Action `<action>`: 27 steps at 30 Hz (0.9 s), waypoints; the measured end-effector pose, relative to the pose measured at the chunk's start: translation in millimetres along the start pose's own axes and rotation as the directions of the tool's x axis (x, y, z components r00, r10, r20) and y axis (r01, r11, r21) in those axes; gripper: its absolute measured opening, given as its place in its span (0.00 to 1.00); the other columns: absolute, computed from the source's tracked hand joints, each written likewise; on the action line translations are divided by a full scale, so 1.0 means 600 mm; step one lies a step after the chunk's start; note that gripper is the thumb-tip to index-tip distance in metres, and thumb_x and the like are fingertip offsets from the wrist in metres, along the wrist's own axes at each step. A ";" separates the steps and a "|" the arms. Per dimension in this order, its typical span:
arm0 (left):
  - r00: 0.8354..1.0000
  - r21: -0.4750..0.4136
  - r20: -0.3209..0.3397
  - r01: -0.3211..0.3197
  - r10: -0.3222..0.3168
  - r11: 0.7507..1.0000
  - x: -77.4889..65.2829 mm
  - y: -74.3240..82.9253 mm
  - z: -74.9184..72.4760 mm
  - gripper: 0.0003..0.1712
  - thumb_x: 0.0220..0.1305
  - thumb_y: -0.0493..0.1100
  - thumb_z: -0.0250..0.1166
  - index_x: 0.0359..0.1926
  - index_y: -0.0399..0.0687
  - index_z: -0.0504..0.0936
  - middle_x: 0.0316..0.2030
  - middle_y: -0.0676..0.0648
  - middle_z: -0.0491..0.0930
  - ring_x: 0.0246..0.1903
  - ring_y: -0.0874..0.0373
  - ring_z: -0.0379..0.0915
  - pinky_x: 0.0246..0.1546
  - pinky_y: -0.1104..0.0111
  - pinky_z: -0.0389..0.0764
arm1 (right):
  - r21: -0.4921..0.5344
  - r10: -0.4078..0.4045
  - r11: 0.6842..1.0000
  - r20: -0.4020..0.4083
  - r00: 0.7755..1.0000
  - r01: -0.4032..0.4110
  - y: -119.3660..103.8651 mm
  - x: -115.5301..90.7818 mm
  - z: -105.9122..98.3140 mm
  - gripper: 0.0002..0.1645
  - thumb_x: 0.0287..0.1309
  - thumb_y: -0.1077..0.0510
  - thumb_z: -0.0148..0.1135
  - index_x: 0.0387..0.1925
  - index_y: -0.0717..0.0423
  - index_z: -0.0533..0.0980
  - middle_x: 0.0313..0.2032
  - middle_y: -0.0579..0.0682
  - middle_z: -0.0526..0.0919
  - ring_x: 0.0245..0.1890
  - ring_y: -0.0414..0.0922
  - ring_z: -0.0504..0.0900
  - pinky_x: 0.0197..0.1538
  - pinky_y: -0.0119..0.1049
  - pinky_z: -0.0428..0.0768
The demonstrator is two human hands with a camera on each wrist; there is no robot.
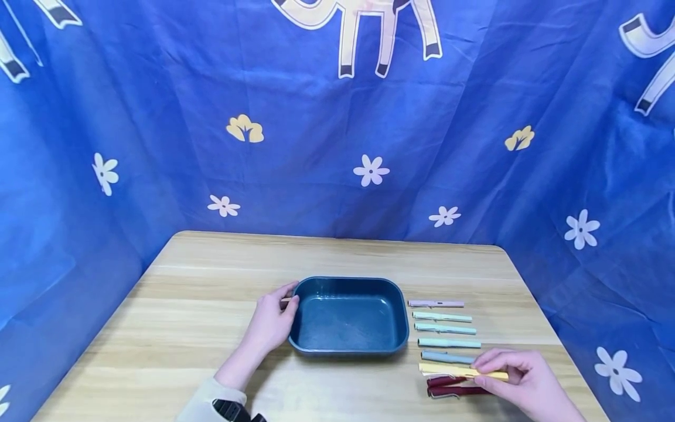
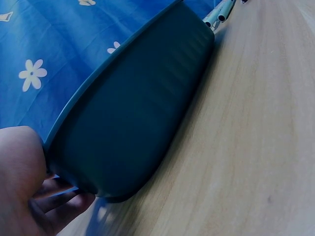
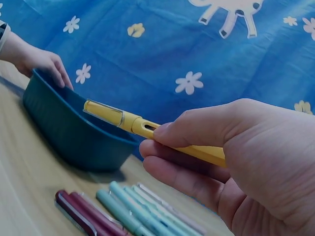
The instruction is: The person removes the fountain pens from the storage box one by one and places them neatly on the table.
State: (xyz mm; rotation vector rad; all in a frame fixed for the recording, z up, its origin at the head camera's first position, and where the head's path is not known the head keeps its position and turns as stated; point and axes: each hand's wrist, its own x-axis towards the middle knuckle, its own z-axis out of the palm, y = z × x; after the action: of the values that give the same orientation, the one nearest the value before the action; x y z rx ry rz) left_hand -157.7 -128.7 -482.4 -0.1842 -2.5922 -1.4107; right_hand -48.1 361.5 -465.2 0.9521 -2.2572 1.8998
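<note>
A dark teal rectangular box (image 1: 348, 352) sits mid-table. My left hand (image 1: 272, 321) grips its left end, thumb at the rim; in the left wrist view the fingers (image 2: 74, 205) lie against that end wall. Between thumb and fingertips, my right hand (image 1: 519, 375) pinches a yellow pen (image 3: 132, 121) with a wire clip on its cap. The pen is raised above two dark red pens (image 1: 443, 391) lying at the near end of a row. Farther back in that row are a grey-blue pen (image 1: 445, 357), several pale green pens (image 1: 448, 343) and a pale lilac pen (image 1: 437, 303).
The light wooden table (image 1: 158, 334) carries everything, with the pen row lying just right of the box. Blue printed fabric (image 1: 316, 205) hangs behind the table and along both sides. A dark watch or band (image 1: 230, 409) circles my left wrist.
</note>
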 end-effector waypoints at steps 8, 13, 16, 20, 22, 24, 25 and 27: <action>1.000 0.009 -0.001 0.001 -0.001 1.000 -0.005 0.002 0.003 0.22 0.77 0.36 0.61 0.67 0.35 0.80 0.57 0.34 0.84 0.51 0.44 0.87 0.55 0.52 0.86 | 0.013 0.045 0.999 0.014 0.999 -0.045 0.020 -0.041 -0.004 0.20 0.52 0.84 0.68 0.45 0.68 0.87 0.43 0.61 0.89 0.49 0.44 0.88 0.48 0.33 0.88; 1.000 0.002 -0.005 -0.009 0.009 1.000 -0.003 0.005 0.004 0.22 0.77 0.36 0.61 0.67 0.34 0.79 0.55 0.34 0.85 0.50 0.43 0.87 0.55 0.51 0.86 | 0.106 0.048 0.993 0.049 0.998 -0.053 0.032 -0.058 -0.004 0.21 0.51 0.87 0.66 0.45 0.71 0.86 0.43 0.63 0.89 0.49 0.45 0.88 0.46 0.37 0.89; 1.000 -0.011 -0.008 -0.016 0.016 1.000 -0.001 0.006 0.003 0.22 0.77 0.35 0.61 0.67 0.33 0.79 0.56 0.33 0.85 0.50 0.42 0.87 0.55 0.51 0.86 | 0.182 0.083 0.979 0.078 0.994 -0.096 0.037 -0.065 -0.002 0.19 0.54 0.87 0.64 0.46 0.73 0.85 0.44 0.66 0.88 0.49 0.47 0.89 0.45 0.39 0.90; 1.000 -0.016 -0.011 -0.018 0.018 1.000 -0.002 0.004 0.002 0.22 0.77 0.34 0.61 0.68 0.33 0.79 0.57 0.33 0.84 0.51 0.42 0.87 0.56 0.51 0.85 | 0.246 0.156 0.953 0.105 0.982 -0.178 0.043 -0.074 -0.002 0.18 0.58 0.84 0.62 0.48 0.73 0.85 0.46 0.63 0.88 0.48 0.46 0.89 0.44 0.39 0.90; 1.000 -0.015 -0.012 -0.019 0.019 1.000 -0.002 0.002 0.002 0.22 0.77 0.34 0.61 0.67 0.33 0.79 0.57 0.33 0.84 0.51 0.42 0.87 0.55 0.51 0.85 | 0.261 0.192 0.941 0.109 0.975 -0.214 0.046 -0.079 -0.001 0.18 0.58 0.83 0.62 0.48 0.73 0.85 0.47 0.59 0.89 0.48 0.45 0.89 0.44 0.38 0.90; 1.000 -0.012 -0.015 -0.015 0.015 1.000 -0.003 0.000 0.003 0.22 0.76 0.35 0.61 0.67 0.34 0.79 0.57 0.33 0.84 0.51 0.42 0.87 0.55 0.51 0.85 | 0.262 0.206 0.938 0.113 0.972 -0.229 0.051 -0.083 0.000 0.18 0.58 0.83 0.63 0.48 0.72 0.85 0.47 0.57 0.89 0.47 0.44 0.89 0.44 0.37 0.89; 1.000 -0.010 -0.016 -0.013 0.013 1.000 -0.003 0.000 0.004 0.22 0.77 0.35 0.61 0.67 0.34 0.79 0.57 0.33 0.84 0.51 0.42 0.87 0.55 0.51 0.85 | 0.258 0.206 0.938 0.114 0.972 -0.230 0.054 -0.084 0.000 0.18 0.58 0.83 0.63 0.48 0.72 0.85 0.47 0.57 0.89 0.47 0.44 0.89 0.44 0.37 0.89; 1.000 -0.004 -0.017 -0.014 0.014 1.000 -0.003 -0.002 0.004 0.22 0.77 0.36 0.61 0.67 0.34 0.79 0.57 0.34 0.84 0.50 0.42 0.87 0.55 0.50 0.85 | 0.246 0.201 0.943 0.116 0.973 -0.225 0.059 -0.087 0.000 0.18 0.58 0.83 0.63 0.48 0.72 0.85 0.47 0.58 0.89 0.47 0.43 0.89 0.44 0.37 0.89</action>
State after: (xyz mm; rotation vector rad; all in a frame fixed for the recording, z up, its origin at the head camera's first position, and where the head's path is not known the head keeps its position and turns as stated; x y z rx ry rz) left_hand -156.3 -127.2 -485.0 -0.1898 -2.5699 -1.4070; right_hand -22.5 385.4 -517.4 0.8632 -2.2838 2.3356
